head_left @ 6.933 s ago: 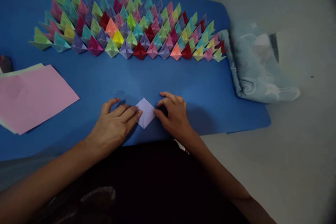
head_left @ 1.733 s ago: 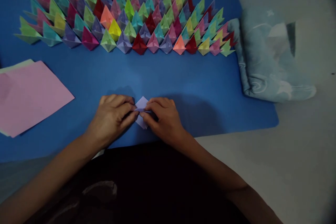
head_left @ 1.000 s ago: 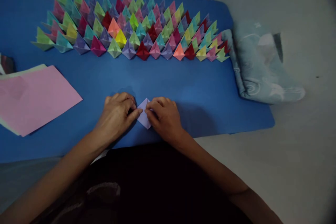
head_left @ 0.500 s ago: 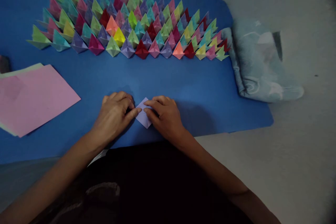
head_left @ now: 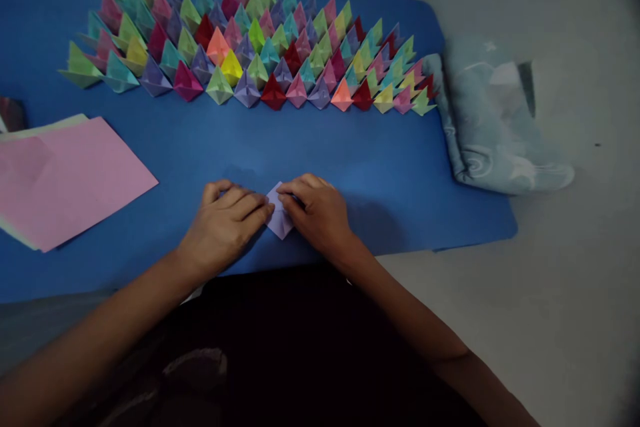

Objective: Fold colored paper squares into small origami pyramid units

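A small lavender sheet of origami paper [head_left: 282, 221], folded into a diamond, lies on the blue table near its front edge. My left hand [head_left: 223, 221] grips its left corner, thumb and curled fingers closed at the edge. From the other side my right hand [head_left: 319, 208] pinches the upper right part, with thumb and index finger on the paper; the palm hides the right corner. Beyond my hands stand several rows of folded paper boats [head_left: 247, 90] in many colours.
Pink paper sheets [head_left: 95, 177] lie at the left over pale green ones, with a dark object [head_left: 12, 113] behind them. A folded grey-blue patterned cloth [head_left: 493, 127] hangs over the table's right edge. The blue table [head_left: 210, 137] shows between boats and hands.
My left hand has shifted slightly, its fingers now lying closer over the paper's left edge. My right hand keeps nearly the same pinch. The whole view has moved a little.
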Available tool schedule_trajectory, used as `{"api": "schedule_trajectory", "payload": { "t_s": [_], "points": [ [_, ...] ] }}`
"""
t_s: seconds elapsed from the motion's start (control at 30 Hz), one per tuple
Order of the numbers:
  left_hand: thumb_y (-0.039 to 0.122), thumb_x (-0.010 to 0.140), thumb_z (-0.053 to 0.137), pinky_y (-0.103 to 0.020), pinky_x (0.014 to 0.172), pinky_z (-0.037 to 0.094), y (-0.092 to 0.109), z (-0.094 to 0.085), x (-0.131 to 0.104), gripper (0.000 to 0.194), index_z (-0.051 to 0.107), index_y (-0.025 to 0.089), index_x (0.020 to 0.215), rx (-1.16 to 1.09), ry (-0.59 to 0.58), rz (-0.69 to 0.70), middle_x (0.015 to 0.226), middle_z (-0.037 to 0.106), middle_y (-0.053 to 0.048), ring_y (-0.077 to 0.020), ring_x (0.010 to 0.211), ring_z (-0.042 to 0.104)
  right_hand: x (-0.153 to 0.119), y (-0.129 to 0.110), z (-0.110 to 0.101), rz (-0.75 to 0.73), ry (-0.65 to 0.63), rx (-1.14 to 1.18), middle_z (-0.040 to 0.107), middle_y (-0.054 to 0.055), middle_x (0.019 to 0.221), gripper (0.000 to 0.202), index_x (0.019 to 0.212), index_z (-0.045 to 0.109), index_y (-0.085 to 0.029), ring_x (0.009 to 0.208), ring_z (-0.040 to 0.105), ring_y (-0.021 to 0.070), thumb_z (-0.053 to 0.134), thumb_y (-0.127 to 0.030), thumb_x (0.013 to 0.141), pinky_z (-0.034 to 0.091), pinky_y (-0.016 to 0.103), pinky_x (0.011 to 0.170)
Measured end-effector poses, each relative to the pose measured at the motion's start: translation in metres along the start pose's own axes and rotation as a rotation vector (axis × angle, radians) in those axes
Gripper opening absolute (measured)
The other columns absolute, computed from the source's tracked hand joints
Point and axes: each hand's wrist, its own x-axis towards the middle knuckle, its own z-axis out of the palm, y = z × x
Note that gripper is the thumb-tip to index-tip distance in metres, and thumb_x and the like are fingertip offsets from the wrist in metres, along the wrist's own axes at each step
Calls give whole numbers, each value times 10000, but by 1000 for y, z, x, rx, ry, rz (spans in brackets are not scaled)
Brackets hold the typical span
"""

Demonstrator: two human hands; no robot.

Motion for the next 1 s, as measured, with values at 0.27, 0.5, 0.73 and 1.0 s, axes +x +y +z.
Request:
{"api": "schedule_trajectory", "payload": {
  "t_s": [0.27, 0.5, 0.73, 1.0],
  "points": [
    [92, 1005, 407, -453, 926, 416, 13, -3, -18, 339, 656, 188, 1215, 148, -18, -3, 1155, 745, -79, -249, 1002, 655, 3, -2, 0, 41, 9, -47, 731, 32, 999, 205, 1032, 742, -247, 920, 657, 187, 546, -268, 979, 457, 317, 806],
    [105, 994, 394, -445, 946, 384, 8, -7, -3, 325, 697, 201, 1062, 115, -88, -10, 1043, 747, -66, -219, 898, 654, 9, 0, 4, 53, 72, -42, 725, 25, 959, 203, 966, 748, -226, 887, 656, 171, 545, -235, 961, 446, 286, 774],
    [243, 998, 433, -439, 928, 345, -17, -8, 28, 273, 687, 245, 1098, -32, -283, 18, 906, 727, -23, -213, 874, 645, -14, 17, -11, -198, -44, 193, 717, 44, 1075, 218, 1054, 696, -214, 1007, 634, 193, 595, -154, 870, 438, 355, 939],
    [294, 976, 494, -392, 857, 316, -29, 3, 34, 219, 699, 280, 1051, -216, -292, -82, 858, 711, 6, -191, 873, 639, -40, 24, -8, -351, 26, 80, 654, 97, 1241, 150, 1065, 674, -223, 1088, 600, 213, 588, -250, 946, 410, 386, 935]
  ]
}}
